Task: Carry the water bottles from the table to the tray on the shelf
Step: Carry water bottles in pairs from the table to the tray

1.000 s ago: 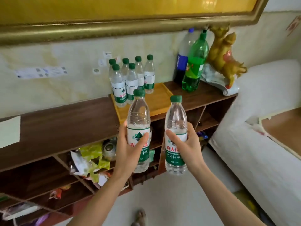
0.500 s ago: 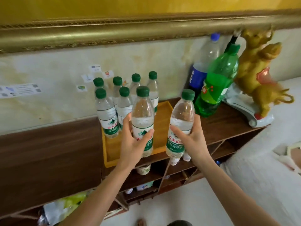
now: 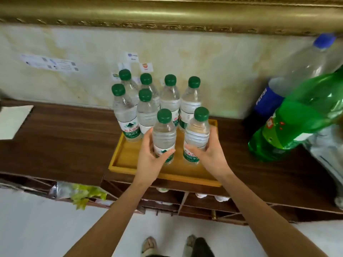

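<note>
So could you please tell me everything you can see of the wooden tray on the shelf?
The wooden tray is a shallow, yellow-tan rectangle with a low raised rim, lying flat on the dark wooden shelf below the wall. Six green-capped water bottles stand upright at its back. Over its front, the left hand and right hand each hold another bottle.

A dark wooden shelf [image 3: 61,138] runs along the wall, with open compartments below its top board. A yellow wooden tray [image 3: 128,156] sits on the top near the middle, close to the near edge. A white sheet of paper [image 3: 13,121] lies at the far left. To the right of the tray stand a green soda bottle [image 3: 297,123] and, just behind it, a clear bottle with a blue label [image 3: 269,97], both well apart from the tray.
</note>
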The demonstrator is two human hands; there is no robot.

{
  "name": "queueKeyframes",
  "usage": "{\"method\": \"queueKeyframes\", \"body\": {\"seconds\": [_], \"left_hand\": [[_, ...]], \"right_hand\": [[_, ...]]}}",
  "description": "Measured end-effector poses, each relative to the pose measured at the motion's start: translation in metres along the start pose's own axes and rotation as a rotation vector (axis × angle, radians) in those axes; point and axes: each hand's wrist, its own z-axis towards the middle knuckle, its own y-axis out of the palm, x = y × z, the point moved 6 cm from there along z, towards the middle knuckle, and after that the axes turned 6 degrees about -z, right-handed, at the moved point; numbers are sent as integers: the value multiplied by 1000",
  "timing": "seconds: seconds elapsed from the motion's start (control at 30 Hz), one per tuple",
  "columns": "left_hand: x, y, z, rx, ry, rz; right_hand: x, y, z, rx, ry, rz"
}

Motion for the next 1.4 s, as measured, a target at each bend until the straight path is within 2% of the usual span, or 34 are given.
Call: {"method": "queueKeyframes", "body": {"seconds": [0.2, 0.43, 0.73, 1.03, 1.27, 1.33, 1.4], "left_hand": [[-20, -7, -8, 22, -23, 144], [-37, -9, -5, 112, -107, 178], [-43, -3, 20, 279, -8, 273], [-38, 5, 26, 423, 21, 327], [-41, 5, 25, 377, 7, 338], [-38, 4, 19, 321, 12, 408], [-39, -1, 13, 207, -15, 589]], "right_hand": [[14, -4, -1, -16, 31, -77], [39, 5, -18, 123, 132, -189], [48, 6, -19, 215, 165, -306], [48, 3, -21, 208, 202, -230], [49, 4, -16, 206, 177, -234], [49, 4, -12, 212, 179, -234], [49, 6, -6, 212, 180, -228]]}}
